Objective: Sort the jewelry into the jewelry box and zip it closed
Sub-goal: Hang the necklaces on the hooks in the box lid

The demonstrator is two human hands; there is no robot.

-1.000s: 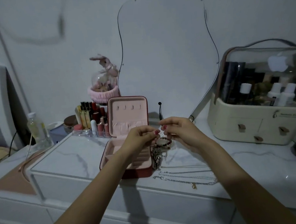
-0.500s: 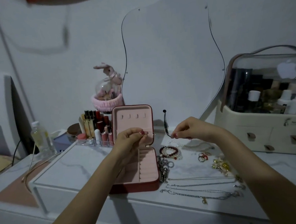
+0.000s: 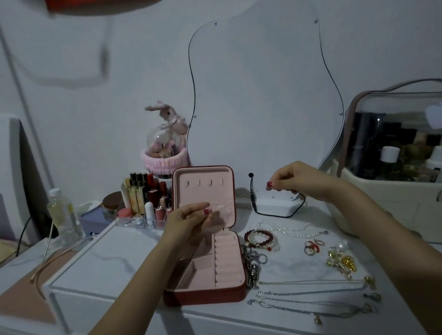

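Holding a thin chain, barely visible, stretched between 2 hands above the table. Head view only.

Landmark: the jewelry box, red outside, pink lining, open, lid standing upright at the back, base flat on the white marble-look top.

- Left hand raised in front of the box lid, thumb and forefinger pinched together on 1 end of the chain; other fingers curled.
- Right hand up and right of the box, level with the lid, thumb and forefinger pinched on the other end. Chain runs faintly across the lid's lower edge between both pinches; too fine to trace fully.
- Box base: ring rolls along its right side, open compartments on its left. Cannot tell whether anything lies in them.
- Just right of the box: red bead bracelets, with a silver chain bundle below them touching the box's side.
- Further right: pearl necklace, small rings, gold earrings cluster.
- Right of the box's front corner: several thin necklaces laid in rows.
- Behind the box, left: lipsticks in a clear stand; rabbit figure above.
- Far right of the box: cream cosmetic case with clear lid.
- Behind: wavy mirror on the wall.
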